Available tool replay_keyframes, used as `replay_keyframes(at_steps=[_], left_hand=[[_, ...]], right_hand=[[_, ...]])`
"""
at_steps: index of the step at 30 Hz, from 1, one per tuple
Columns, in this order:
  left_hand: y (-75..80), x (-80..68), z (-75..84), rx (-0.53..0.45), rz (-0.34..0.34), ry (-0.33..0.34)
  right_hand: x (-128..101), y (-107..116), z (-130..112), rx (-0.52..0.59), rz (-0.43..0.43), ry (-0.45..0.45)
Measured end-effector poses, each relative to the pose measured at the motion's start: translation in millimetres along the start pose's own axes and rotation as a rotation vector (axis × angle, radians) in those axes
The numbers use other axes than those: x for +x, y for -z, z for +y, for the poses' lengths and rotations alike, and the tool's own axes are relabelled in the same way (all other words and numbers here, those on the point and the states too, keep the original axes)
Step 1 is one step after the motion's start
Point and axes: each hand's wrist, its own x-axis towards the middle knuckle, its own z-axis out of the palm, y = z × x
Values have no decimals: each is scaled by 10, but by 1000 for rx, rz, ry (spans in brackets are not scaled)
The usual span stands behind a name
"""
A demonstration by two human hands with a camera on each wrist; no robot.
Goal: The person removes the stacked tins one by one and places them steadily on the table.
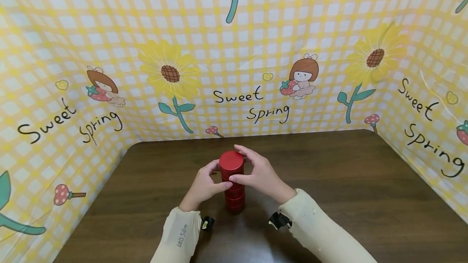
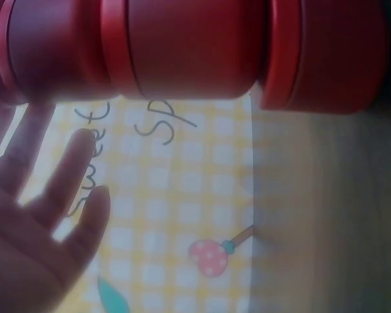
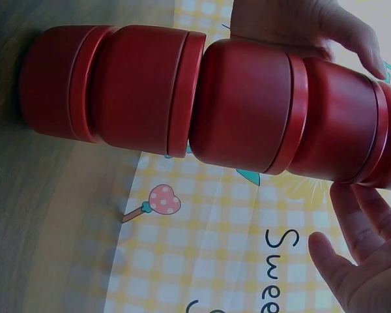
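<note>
A stack of red tins (image 1: pixel 235 192) stands upright on the brown wood-grain table (image 1: pixel 146 206), its long axis vertical. At least five cylindrical tins make up the column, all lid-up: the right wrist view shows a narrow lid band at the upper end of each. The flat round face of the top tin (image 1: pixel 231 160) points up toward the head camera, and the bottom tin (image 3: pixel 49 81) sits at the table end. The sides of the tins do not line up exactly; small offsets show at the joints.

The stack rises between the two hands, which are clamped on its upper part from opposite sides. The left hand (image 1: pixel 204 184) is to its left, with the thumb on the near side of the stack; in the left wrist view, two of its fingers reach up to the tins while two spread clear below. The right hand (image 1: pixel 265 175) is to its right, thumb also across the near side, index finger reaching past the far edge of the top tin. The thumb tips lie close together on the front of the stack. Its lower part is below both hands. Behind the stack hangs a yellow-and-white checked cloth (image 1: pixel 226 44).
</note>
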Motion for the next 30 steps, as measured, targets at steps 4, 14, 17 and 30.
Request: replay_keyframes(at_steps=[4,14,17,30], left_hand=[[-21,9,14,12,-6,15],[-32,17,43,15,-16,6],[-33,21,42,25,-23,5],[-40,18,68,50,0,25]], right_hand=[[9,-4,-2,4,-6,6],[35,-9,-31,8,-5,-9],[38,-3,-31,11,-2,-7],[29,5,-37,27,7,-52]])
